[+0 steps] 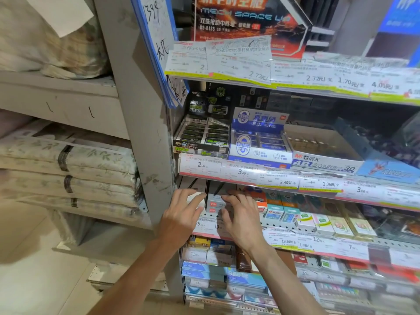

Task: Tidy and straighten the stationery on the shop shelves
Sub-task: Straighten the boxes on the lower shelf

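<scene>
Head view: left hand (181, 214) and right hand (242, 215) side by side, fingers spread wide, holding nothing, tips on white boxes (214, 204) at shelf (281, 226) front; eraser trays (259, 144) above fingers; price tags (241, 171) between; folded bedding (68, 164) far left; grey upright (141, 110) beside left fingers.

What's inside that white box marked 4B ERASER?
The 4B ERASER box looks mostly empty: bare cardboard floor, with a short row of small brownish items along its back-left edge. Its front wall hides whatever lies just behind it, and the items are too blurred to identify.
</scene>
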Demonstrator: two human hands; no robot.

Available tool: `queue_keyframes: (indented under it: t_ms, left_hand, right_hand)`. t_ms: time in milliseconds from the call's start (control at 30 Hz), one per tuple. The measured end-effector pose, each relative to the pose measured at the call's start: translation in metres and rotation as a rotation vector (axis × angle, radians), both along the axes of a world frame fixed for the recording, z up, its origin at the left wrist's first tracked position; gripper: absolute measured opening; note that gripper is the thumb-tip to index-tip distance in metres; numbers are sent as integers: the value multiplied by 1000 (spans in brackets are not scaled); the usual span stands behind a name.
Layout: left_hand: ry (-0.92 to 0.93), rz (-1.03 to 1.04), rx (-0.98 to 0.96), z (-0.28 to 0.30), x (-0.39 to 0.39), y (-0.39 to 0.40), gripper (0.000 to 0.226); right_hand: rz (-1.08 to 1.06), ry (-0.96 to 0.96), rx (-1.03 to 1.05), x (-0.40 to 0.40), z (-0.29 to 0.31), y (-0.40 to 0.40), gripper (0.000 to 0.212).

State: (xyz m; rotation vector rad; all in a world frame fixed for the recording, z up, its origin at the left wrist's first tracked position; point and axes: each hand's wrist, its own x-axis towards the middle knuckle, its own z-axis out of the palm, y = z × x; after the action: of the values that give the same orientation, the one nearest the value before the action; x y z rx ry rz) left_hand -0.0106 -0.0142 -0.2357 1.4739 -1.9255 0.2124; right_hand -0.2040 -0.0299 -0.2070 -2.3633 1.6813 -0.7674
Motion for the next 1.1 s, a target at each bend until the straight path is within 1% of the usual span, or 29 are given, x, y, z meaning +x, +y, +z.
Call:
queue_keyframes:
  t_ms: [167,233,433,533,633,767,833,900,933,1000,1100]
  left_hand:
    - [-70,0,12,2,2,0,28]
    - [-55,-10,16,3,2,0,27]
    - [165,11,137,3,-3,-2,30]
    - [260,-20,142,5,-3,1,33]
    - [383,-55,127,10,-4,6,36]
    - [480,-69,88,18,-10,19,35]
    - [598,-52,181,27,-19,30,34]
    - [727,-20,332,36,-34,44,33]
    - [764,-11,392,38,-42,50,32]
    - [797,-27,449,37,-59,65,30]
    - [810,-63,465,31,-91,88,26]
  right_hand:
    - [-5,-5,-1,1,-2,0,38]
    - [-5,-7,3,1,-2,0,38]
    - [2,-37,50,0,3,-1,39]
    - [21,-79,91,-2,12,-1,38]
    - [29,-143,56,-6,22,8,37]
    - [63,-231,17,-14,29,31,33]
    - [59,-252,41,-23,28,47,34]
    - [38,-273,87,-34,25,64,35]
    - [24,-300,112,-41,21,73,35]
    - [-1,-360,152,-60,14,89,31]
    - [-66,-487,243,-99,5,111,28]
